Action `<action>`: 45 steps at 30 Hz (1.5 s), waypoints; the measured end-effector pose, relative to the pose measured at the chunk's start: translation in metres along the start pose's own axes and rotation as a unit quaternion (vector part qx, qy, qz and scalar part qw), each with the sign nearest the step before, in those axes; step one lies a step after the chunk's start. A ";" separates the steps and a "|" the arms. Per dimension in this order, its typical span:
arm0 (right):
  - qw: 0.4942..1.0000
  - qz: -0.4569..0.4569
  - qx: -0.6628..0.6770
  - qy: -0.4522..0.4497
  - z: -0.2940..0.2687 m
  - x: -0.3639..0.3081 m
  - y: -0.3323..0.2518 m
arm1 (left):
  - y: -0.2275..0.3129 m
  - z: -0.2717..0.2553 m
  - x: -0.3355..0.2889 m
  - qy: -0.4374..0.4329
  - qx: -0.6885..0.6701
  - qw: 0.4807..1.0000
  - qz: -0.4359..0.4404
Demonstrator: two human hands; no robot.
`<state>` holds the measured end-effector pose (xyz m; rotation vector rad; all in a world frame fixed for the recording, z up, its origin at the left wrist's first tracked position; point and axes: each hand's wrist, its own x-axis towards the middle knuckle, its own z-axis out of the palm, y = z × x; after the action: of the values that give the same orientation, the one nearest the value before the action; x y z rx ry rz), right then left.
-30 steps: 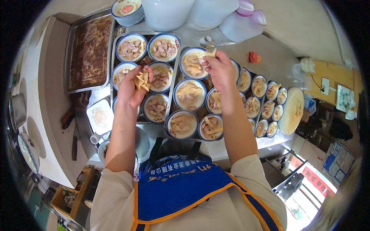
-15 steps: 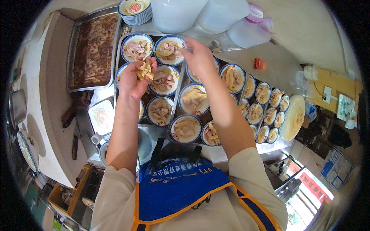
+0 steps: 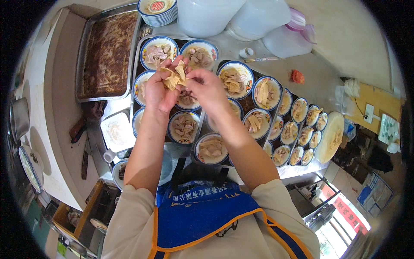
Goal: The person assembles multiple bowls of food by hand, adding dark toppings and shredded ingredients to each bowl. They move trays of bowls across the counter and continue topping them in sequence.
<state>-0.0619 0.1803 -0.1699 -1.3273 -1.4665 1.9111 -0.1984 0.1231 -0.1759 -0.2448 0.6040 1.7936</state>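
Note:
My left hand (image 3: 158,91) is curled palm up around a bunch of pale yellow, folded food strips (image 3: 174,80), which look like tofu skin. Coming in from the right, my right hand (image 3: 208,90) pinches the edge of the same bunch with its fingertips. Both hands are above blue-rimmed bowls set in metal trays. Just beyond them, a bowl of sliced meat (image 3: 199,55) shows no yellow strips on top. Another bowl of meat slices (image 3: 158,53) stands to its left. Yellow strips lie over the meat in a bowl (image 3: 235,80) to the right.
A stained metal tray (image 3: 105,54) lies at the far left, near a white tub (image 3: 117,131) and a knife (image 3: 85,162). Stacked bowls (image 3: 158,16) and large plastic jugs (image 3: 207,17) line the back. A round board (image 3: 331,138) is at the right end, past more filled bowls.
My right hand has come back from the far bowl to the bunch in my left hand. The view has shifted slightly, so the bowls appear farther right.

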 end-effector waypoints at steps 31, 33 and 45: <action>0.982 -0.123 -0.142 0.026 -0.032 0.034 -0.027 | 0.014 0.019 0.022 -0.070 0.003 0.998 -0.009; 0.983 -0.099 -0.154 -0.007 -0.025 0.029 -0.032 | 0.011 0.022 0.022 -0.062 -0.004 0.998 -0.017; 0.967 -0.078 -0.234 0.058 -0.040 0.050 -0.036 | 0.026 -0.005 0.011 0.054 0.001 0.998 0.042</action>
<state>-0.0600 0.2527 -0.1596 -1.4339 -1.9735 1.4126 -0.2272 0.1246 -0.1785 -0.3213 0.7009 1.8697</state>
